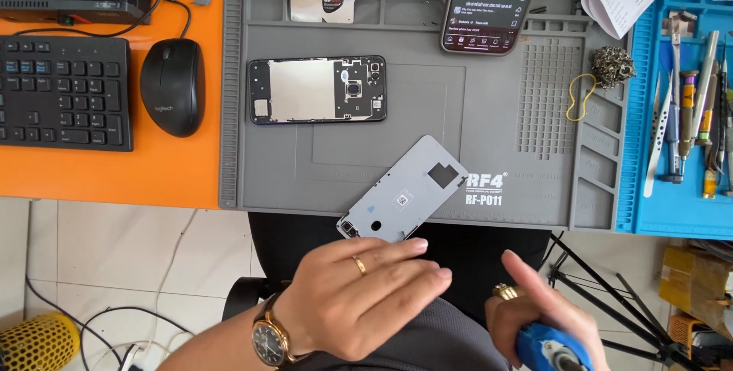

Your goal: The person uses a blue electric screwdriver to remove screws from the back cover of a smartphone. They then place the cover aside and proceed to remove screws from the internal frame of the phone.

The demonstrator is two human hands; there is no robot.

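Note:
My left hand [359, 295], with a gold ring and a wristwatch, hovers low in front of the desk with fingers loosely apart, holding nothing; it is nearest the grey phone back cover [403, 198], which lies tilted over the front edge of the grey work mat [489, 134]. My right hand [538, 317] is wrapped around a blue round-bodied tool [551, 348] at the bottom edge, forefinger sticking up. An opened phone body [318, 89] with its metal inner plate showing lies flat on the mat further back.
A lit phone [492, 4] leans at the mat's back. Black mouse [172, 86] and keyboard [65, 92] sit on the orange desk at left. A blue tray [687, 111] of tweezers and screwdrivers stands right, near a yellow rubber band [580, 96] and a wire ball [613, 66].

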